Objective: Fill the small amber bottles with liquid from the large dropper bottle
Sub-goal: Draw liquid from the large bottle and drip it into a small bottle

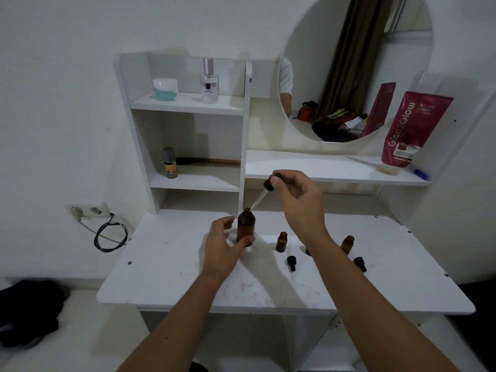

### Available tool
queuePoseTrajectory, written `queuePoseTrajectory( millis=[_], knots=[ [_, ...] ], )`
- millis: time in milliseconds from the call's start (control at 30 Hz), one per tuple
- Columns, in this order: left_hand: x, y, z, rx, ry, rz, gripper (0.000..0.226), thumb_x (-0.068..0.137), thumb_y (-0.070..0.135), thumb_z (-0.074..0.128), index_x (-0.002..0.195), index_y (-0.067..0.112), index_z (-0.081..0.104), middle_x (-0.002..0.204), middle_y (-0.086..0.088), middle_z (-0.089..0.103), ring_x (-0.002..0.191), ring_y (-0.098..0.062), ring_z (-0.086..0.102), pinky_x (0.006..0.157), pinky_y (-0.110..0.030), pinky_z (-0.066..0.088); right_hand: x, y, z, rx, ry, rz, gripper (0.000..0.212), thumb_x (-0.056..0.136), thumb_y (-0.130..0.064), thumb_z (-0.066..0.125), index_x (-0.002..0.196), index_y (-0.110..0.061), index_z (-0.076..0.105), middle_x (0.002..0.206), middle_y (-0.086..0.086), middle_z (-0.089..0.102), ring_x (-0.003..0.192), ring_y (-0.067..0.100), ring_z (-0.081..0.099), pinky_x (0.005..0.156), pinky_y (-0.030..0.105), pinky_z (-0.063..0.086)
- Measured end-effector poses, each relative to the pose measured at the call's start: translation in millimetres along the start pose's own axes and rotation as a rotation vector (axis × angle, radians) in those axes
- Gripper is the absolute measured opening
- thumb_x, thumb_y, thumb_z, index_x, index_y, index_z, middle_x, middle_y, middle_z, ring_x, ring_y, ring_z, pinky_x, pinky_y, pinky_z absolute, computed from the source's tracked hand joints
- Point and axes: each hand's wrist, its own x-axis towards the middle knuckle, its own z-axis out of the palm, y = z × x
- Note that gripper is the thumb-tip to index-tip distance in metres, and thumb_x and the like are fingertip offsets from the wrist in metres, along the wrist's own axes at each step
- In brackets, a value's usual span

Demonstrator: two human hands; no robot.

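The large amber bottle stands uncapped on the white table. My left hand holds it near the base with thumb and fingers. My right hand pinches the black bulb of the dropper, whose glass tube slants down to just beside the bottle's mouth. One small amber bottle stands open to the right. Another small amber bottle stands farther right, partly behind my right forearm. Two small black dropper caps lie on the table by them.
A white shelf unit at the back holds a jar, a perfume bottle, a small yellow bottle and a comb. A round mirror and a pink tube stand at the back right. A wall socket with a coiled cable is at left.
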Motion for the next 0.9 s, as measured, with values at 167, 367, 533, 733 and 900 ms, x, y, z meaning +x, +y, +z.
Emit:
queuePoseTrajectory(
  millis=[167,367,533,733,900],
  knots=[
    [4.8,0.0,2.7,0.005,-0.040,0.007,0.052,0.084,0.038,0.080,0.129,0.023,0.059,0.122,0.009,0.067,0.110,-0.012,0.062,0.098,-0.031,0.052,6.1,5.1,10.5,-0.006,-0.004,-0.014,0.015,0.097,-0.014,0.072,0.111,-0.013,0.075,0.105,-0.003,0.079,0.102,0.008,0.074,0.094,0.021,0.057],
    [4.7,1.7,2.7,0.000,-0.057,-0.019,0.045,0.086,0.038,0.078,0.125,0.022,0.062,0.111,0.015,0.066,0.107,-0.010,0.062,0.099,-0.028,0.050,3.3,20.1,19.6,-0.070,-0.050,0.017,0.015,0.096,-0.015,0.073,0.111,-0.015,0.076,0.103,-0.007,0.078,0.101,0.005,0.074,0.091,0.016,0.055],
    [5.4,-1.3,3.5,0.023,-0.054,-0.007,0.045,0.085,0.041,0.078,0.124,0.023,0.062,0.113,0.013,0.068,0.105,-0.008,0.063,0.097,-0.027,0.051,2.8,33.5,25.9,-0.149,-0.108,0.070,0.013,0.096,-0.016,0.074,0.108,-0.017,0.076,0.098,-0.008,0.079,0.095,0.002,0.074,0.086,0.012,0.055],
    [5.7,-2.0,4.0,0.014,-0.042,0.008,0.041,0.085,0.039,0.079,0.120,0.024,0.063,0.112,0.013,0.069,0.104,-0.005,0.063,0.094,-0.024,0.051,-2.5,51.7,30.7,-0.263,-0.191,0.086,0.017,0.095,-0.015,0.074,0.112,-0.015,0.077,0.101,-0.006,0.078,0.096,0.003,0.073,0.086,0.011,0.055],
    [5.7,-1.5,4.2,0.033,-0.041,0.019,0.041,0.086,0.040,0.078,0.120,0.025,0.062,0.110,0.016,0.067,0.101,0.001,0.061,0.092,-0.019,0.047,-6.7,59.2,31.3,-0.307,-0.222,0.078,0.022,0.095,-0.016,0.074,0.117,-0.015,0.075,0.105,-0.005,0.077,0.099,0.003,0.072,0.088,0.011,0.055]
  ],
)
